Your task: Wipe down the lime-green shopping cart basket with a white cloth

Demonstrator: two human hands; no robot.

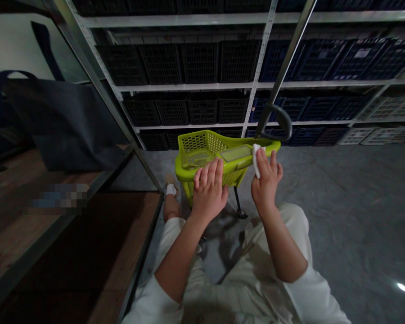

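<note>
Crosswise | green cart tapers right | left fingers together | right fingers spread over cloth

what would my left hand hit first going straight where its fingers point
Probably the green cart, far side; the left hand seems to touch its near rim, though depth is unclear.

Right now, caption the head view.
Left hand on the green cart, right hand holding a white cloth against it.

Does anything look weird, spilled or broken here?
Nothing looks clearly spilled or broken on the lime-green plastic cart. One odd spot: a blocky, blurred patch over the brown wooden shelf hides what's there.
</note>
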